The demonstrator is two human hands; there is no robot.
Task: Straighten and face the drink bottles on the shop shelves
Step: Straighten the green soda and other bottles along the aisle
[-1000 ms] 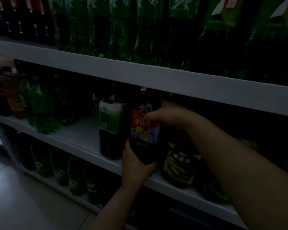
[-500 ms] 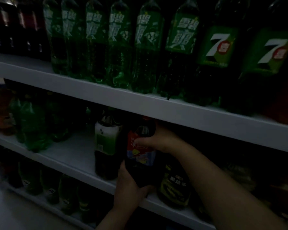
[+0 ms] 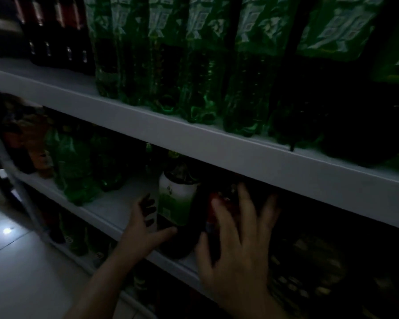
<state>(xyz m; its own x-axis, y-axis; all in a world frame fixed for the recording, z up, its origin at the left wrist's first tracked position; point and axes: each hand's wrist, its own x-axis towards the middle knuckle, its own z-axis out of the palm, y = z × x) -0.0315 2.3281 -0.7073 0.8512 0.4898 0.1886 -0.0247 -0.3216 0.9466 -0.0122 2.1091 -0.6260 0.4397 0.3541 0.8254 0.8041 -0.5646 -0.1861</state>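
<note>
On the middle shelf (image 3: pixel 106 210) stands a dark bottle with a white and green label (image 3: pixel 176 203). My left hand (image 3: pixel 145 229) grips it low down, fingers round its left side and thumb across the front. Right beside it is a dark bottle with a red label (image 3: pixel 212 210), mostly hidden behind my right hand (image 3: pixel 235 240). That hand hovers in front of it with fingers spread and straight, holding nothing. A dim dark bottle with a yellowish label (image 3: pixel 309 261) sits further right.
The upper shelf edge (image 3: pixel 217 143) hangs just above my hands, carrying a row of tall green bottles (image 3: pixel 194 77) and dark bottles (image 3: pixel 53 31) at left. Green bottles (image 3: pixel 78 169) and orange ones (image 3: pixel 32 146) fill the middle shelf's left. Pale floor (image 3: pixel 21 261) lies lower left.
My right hand has let go of the red-label bottle's neck and spread its fingers. My left hand left that bottle's base and took hold of the white and green bottle.
</note>
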